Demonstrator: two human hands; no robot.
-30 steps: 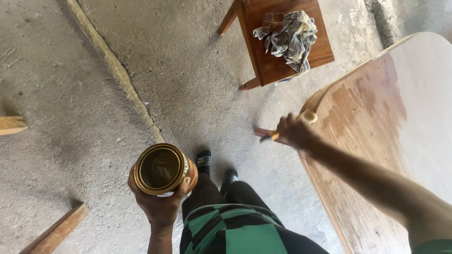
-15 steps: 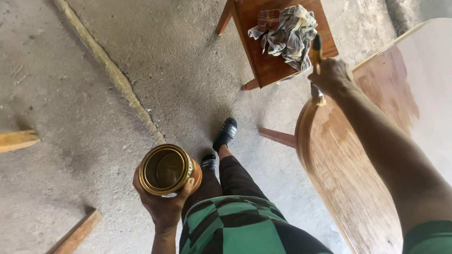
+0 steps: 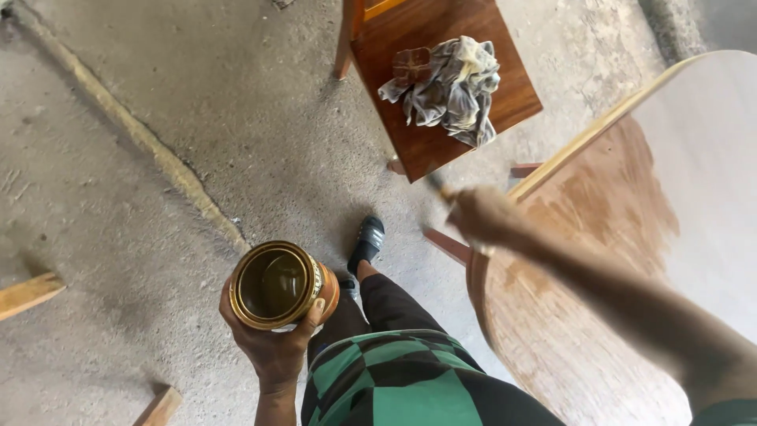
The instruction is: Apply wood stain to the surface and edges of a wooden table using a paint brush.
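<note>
My left hand cups an open round tin from below; the tin has a gold rim and dark liquid inside. My right hand is blurred by motion and closed around a thin brush, whose tip sticks out toward the floor. That hand hovers at the near left edge of a round wooden tabletop, partly coated brown and partly pale. My leg and a black shoe show below on the concrete.
A small brown wooden table stands ahead with a crumpled grey rag on it. Wood offcuts lie on the concrete floor at the left, another piece of wood near the bottom. A raised concrete seam runs diagonally across the floor.
My right hand swung up toward the small table and has come back down to the round top's left edge. The tin stays held in my left hand. My feet shifted.
</note>
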